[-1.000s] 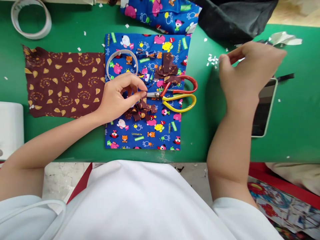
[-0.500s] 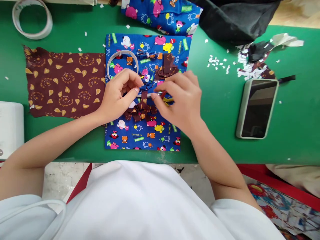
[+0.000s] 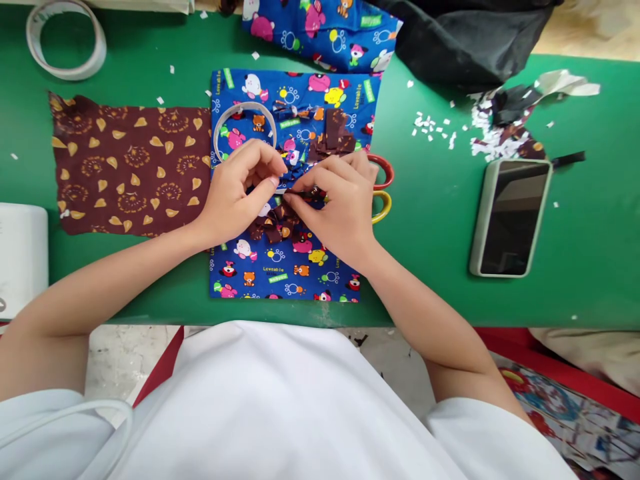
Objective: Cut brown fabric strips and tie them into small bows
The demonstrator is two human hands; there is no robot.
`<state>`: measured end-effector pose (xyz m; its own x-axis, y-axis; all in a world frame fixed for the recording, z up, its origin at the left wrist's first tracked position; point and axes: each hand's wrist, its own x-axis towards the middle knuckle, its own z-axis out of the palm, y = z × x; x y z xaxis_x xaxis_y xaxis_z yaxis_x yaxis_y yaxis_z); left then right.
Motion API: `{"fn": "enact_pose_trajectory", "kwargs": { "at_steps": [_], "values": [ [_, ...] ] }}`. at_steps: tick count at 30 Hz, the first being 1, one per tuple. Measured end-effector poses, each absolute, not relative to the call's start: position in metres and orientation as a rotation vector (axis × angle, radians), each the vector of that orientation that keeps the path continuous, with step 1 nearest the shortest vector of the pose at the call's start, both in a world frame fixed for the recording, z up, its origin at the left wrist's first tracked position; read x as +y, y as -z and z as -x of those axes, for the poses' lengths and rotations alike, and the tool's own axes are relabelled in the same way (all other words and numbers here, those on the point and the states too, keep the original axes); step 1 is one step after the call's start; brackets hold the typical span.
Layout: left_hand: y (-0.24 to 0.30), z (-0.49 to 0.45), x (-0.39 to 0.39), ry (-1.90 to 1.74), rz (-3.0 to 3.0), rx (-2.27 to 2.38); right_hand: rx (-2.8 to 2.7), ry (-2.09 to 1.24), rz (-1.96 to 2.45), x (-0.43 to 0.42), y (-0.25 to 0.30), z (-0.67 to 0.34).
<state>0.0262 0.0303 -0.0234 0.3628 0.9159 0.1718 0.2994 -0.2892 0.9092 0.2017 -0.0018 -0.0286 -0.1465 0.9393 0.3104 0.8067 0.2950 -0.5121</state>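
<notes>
My left hand (image 3: 245, 183) is closed in a pinch, thumb against fingertip, over a blue printed cloth (image 3: 250, 267); what it holds is too small to make out. Close beside it, my right hand (image 3: 335, 200) pinches a narrow dark brown cloth strip (image 3: 301, 193). Scissors with red and yellow handles (image 3: 382, 207) stick out behind the right hand; their blades are hidden. Brown cloth scraps (image 3: 275, 229) lie under the hands, and more brown pieces (image 3: 340, 133) sit just above. A pale ring (image 3: 216, 137) rests partly behind the left hand.
Brown patterned cloth (image 3: 135, 170) lies at left on the green table (image 3: 425, 267). A tape roll (image 3: 95, 63) is at upper left. At right are a phone (image 3: 513, 220) and white paper bits (image 3: 500, 143). A black bag (image 3: 465, 47) and folded blue cloth (image 3: 320, 33) lie at the back.
My right hand has moved left, closer to the left hand, and now pinches the brown strip. The scissors' handles now show farther right. My left hand has barely moved.
</notes>
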Motion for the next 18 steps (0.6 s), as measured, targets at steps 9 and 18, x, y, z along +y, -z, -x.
{"fn": "enact_pose_trajectory", "kwargs": {
  "at_steps": [9, 18],
  "values": [
    [0.013, -0.027, 0.025, -0.823, -1.870, 0.957, -1.911, -0.374, 1.419, 0.001, 0.015, -0.211],
    [0.014, -0.026, 0.025, -0.864, -1.864, 0.952, -1.970, -0.292, 1.355, -0.001, 0.011, -0.215]
  ]
}}
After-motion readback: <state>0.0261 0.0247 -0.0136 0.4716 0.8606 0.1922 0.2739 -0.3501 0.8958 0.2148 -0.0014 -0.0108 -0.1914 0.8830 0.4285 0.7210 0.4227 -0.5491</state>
